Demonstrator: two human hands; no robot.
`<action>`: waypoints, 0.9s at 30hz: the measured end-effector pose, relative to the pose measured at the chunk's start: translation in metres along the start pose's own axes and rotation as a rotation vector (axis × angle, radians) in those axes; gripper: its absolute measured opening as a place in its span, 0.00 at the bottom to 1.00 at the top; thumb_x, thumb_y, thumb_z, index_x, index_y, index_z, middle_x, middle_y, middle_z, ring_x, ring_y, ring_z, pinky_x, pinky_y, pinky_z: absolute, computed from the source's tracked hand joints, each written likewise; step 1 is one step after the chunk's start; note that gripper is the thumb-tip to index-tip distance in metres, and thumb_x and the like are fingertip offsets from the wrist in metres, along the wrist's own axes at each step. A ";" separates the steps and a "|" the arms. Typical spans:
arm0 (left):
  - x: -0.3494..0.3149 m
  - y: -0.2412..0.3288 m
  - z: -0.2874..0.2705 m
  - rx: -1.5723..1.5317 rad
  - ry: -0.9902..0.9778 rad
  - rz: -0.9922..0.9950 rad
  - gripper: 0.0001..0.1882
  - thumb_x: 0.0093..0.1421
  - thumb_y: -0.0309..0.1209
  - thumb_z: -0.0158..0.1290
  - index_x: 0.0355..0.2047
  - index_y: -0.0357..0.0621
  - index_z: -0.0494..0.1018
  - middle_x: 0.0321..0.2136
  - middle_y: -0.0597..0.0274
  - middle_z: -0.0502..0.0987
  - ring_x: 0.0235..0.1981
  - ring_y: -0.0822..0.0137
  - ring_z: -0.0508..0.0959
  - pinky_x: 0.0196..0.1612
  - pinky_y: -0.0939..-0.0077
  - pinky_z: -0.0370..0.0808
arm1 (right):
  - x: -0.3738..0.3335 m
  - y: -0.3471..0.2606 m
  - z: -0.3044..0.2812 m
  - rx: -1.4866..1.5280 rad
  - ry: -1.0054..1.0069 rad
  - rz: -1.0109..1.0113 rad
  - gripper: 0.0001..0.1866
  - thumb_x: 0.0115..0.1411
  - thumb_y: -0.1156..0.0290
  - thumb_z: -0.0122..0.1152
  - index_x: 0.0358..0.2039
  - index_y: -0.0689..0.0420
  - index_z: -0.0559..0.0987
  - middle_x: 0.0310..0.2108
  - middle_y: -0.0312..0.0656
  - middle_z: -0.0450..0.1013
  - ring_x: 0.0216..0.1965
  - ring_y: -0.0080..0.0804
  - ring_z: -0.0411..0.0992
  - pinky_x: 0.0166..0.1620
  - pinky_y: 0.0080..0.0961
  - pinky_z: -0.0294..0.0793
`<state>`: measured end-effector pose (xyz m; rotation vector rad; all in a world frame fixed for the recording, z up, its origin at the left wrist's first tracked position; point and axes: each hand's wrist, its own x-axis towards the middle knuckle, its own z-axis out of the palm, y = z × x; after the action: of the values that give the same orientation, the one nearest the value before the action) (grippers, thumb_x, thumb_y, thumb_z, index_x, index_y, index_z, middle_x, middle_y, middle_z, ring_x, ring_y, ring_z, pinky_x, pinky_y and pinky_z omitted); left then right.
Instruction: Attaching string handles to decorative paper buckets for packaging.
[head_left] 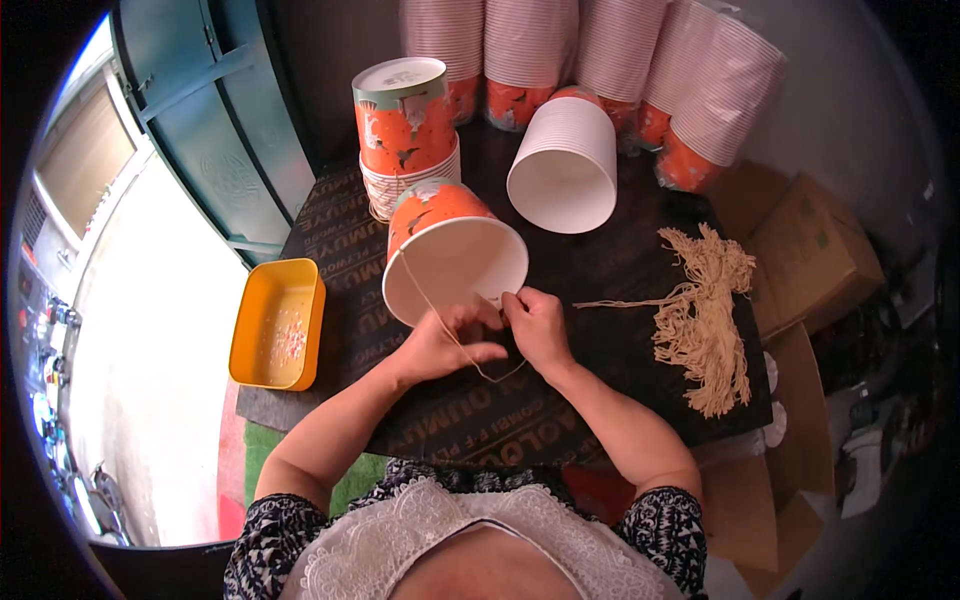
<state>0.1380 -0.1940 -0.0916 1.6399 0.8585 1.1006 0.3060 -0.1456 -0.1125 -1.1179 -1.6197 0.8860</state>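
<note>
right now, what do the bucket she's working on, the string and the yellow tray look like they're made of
The bucket looks like paperboard: matte white inside, printed orange outside, thin rolled rim. The string running between the left hand and right hand seems to be twisted paper or natural fibre, tan and dull, like the bundle of cords nearby. The yellow tray appears to be moulded plastic, smooth with rounded corners.

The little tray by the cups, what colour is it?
Yellow. The tray shows best in the head view, left of the hands.

top cup stacks cut off by upper edge, string partly hidden between hands, tray contents too blurred to tell
</note>
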 end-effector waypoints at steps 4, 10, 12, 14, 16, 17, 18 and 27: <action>0.005 0.004 -0.005 0.345 0.221 0.082 0.08 0.55 0.20 0.58 0.36 0.34 0.73 0.35 0.57 0.76 0.35 0.67 0.77 0.36 0.74 0.73 | 0.000 -0.005 0.000 0.003 -0.085 0.014 0.13 0.59 0.70 0.56 0.22 0.66 0.75 0.16 0.49 0.72 0.18 0.39 0.72 0.24 0.34 0.67; 0.005 -0.008 -0.007 0.620 0.322 0.053 0.09 0.51 0.20 0.56 0.34 0.35 0.73 0.34 0.50 0.74 0.39 0.52 0.76 0.40 0.65 0.73 | -0.002 -0.007 0.002 -0.036 -0.169 -0.007 0.13 0.60 0.70 0.56 0.23 0.66 0.75 0.18 0.52 0.72 0.20 0.45 0.74 0.24 0.37 0.68; 0.008 -0.005 -0.004 0.611 0.213 -0.034 0.09 0.51 0.24 0.57 0.33 0.36 0.73 0.34 0.50 0.74 0.39 0.51 0.75 0.40 0.63 0.72 | -0.003 -0.002 0.004 -0.102 -0.185 -0.041 0.12 0.60 0.70 0.56 0.24 0.65 0.75 0.19 0.54 0.72 0.22 0.51 0.74 0.25 0.38 0.69; 0.008 -0.006 -0.004 0.650 0.222 -0.013 0.08 0.52 0.25 0.57 0.32 0.36 0.74 0.33 0.49 0.74 0.38 0.52 0.75 0.39 0.63 0.72 | -0.003 -0.003 0.005 -0.096 -0.198 -0.041 0.11 0.59 0.70 0.56 0.24 0.65 0.76 0.20 0.55 0.72 0.23 0.52 0.74 0.26 0.39 0.69; 0.009 -0.004 -0.003 0.689 0.229 0.010 0.07 0.52 0.27 0.57 0.31 0.36 0.74 0.32 0.49 0.75 0.36 0.52 0.75 0.38 0.63 0.71 | -0.002 -0.005 0.004 -0.090 -0.208 -0.041 0.11 0.59 0.70 0.56 0.25 0.65 0.76 0.21 0.56 0.71 0.24 0.53 0.74 0.26 0.40 0.69; 0.010 -0.002 -0.003 0.669 0.200 -0.048 0.07 0.52 0.27 0.56 0.29 0.36 0.74 0.31 0.48 0.75 0.35 0.52 0.75 0.38 0.62 0.71 | -0.001 -0.006 0.003 -0.100 -0.229 -0.033 0.11 0.59 0.70 0.56 0.25 0.65 0.76 0.21 0.56 0.72 0.25 0.53 0.74 0.27 0.40 0.69; 0.011 -0.001 -0.003 0.648 0.170 -0.105 0.07 0.52 0.27 0.56 0.28 0.35 0.74 0.29 0.48 0.75 0.33 0.52 0.76 0.38 0.62 0.71 | -0.001 -0.006 0.003 -0.111 -0.250 -0.026 0.11 0.59 0.70 0.56 0.26 0.65 0.76 0.22 0.56 0.72 0.25 0.53 0.74 0.27 0.40 0.69; 0.012 -0.003 -0.004 0.658 0.242 -0.046 0.07 0.53 0.27 0.52 0.26 0.34 0.75 0.26 0.44 0.76 0.30 0.48 0.77 0.34 0.62 0.72 | 0.005 -0.012 -0.004 -0.078 -0.195 0.019 0.14 0.58 0.66 0.58 0.25 0.66 0.76 0.21 0.57 0.71 0.26 0.53 0.74 0.28 0.40 0.70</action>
<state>0.1384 -0.1806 -0.0910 2.0183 1.5277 1.0589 0.3060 -0.1446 -0.0993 -1.1302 -1.8194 0.9764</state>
